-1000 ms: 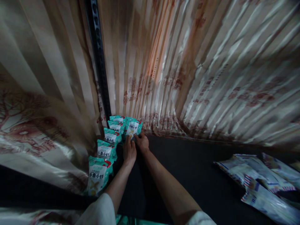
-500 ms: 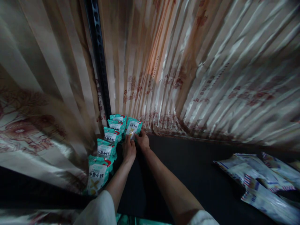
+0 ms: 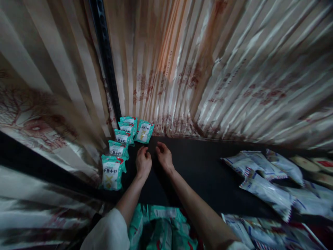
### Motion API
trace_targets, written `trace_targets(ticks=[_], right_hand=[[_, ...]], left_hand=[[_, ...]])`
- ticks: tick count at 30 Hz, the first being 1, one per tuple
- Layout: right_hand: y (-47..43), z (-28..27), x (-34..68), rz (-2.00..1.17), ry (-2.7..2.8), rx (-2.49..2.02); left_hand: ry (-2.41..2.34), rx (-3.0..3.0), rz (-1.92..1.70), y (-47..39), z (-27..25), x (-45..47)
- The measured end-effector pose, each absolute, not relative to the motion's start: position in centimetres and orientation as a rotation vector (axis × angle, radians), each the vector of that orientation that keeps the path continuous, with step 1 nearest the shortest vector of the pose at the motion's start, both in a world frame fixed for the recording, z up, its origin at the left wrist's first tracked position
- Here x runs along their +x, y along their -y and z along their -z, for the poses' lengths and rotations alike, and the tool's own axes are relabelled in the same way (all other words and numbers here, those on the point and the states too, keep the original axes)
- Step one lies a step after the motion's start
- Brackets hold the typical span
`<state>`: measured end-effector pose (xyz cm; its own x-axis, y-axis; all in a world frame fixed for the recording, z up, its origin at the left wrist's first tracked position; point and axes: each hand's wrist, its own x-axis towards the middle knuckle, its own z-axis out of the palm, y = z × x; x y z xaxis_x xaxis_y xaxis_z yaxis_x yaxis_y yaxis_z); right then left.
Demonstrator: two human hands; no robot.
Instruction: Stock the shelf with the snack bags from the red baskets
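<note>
A teal snack bag (image 3: 145,132) with a white label leans against the curtain at the back, to the right of a row of matching teal bags (image 3: 117,150) that stand upright. My left hand (image 3: 144,163) is just in front of that bag, its fingers loosely curled and holding nothing. Beside it, apart from the bag, is my right hand (image 3: 164,157), empty, with thumb and fingers apart. Both are over the black shelf (image 3: 197,166).
Several white-and-blue packets (image 3: 267,191) lie loosely on the right. Below the shelf's front edge are more teal bags (image 3: 162,231) and other striped packets (image 3: 262,231). A dark metal post (image 3: 105,55) rises at the left corner, with printed curtains (image 3: 182,69) behind.
Both hands have let go of the teal bag and drawn back towards me. The bag stays leaning at the back. The view has tipped down, showing more bags below the shelf.
</note>
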<state>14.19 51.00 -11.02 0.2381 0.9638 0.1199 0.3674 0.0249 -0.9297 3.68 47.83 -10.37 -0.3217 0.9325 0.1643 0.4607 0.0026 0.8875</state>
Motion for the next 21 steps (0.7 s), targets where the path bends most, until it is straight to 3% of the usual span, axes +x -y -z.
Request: trace_targets(ticks=[8, 13, 21], right_hand=[[-35.2, 9.4, 16.1, -0.883, 1.246, -1.437], [-26.4, 12.4, 18.3, -0.771, 1.307, -1.681], [-26.4, 16.6, 20.1, -0.816, 1.268, -2.019]], left_hand=[[-1.558, 1.366, -1.169, -33.6, 10.4, 2.6], [-1.622, 1.456, -0.948, -26.5, 12.6, 1.9], [-1.641, 1.497, -0.747, -23.6, 12.7, 3.7]])
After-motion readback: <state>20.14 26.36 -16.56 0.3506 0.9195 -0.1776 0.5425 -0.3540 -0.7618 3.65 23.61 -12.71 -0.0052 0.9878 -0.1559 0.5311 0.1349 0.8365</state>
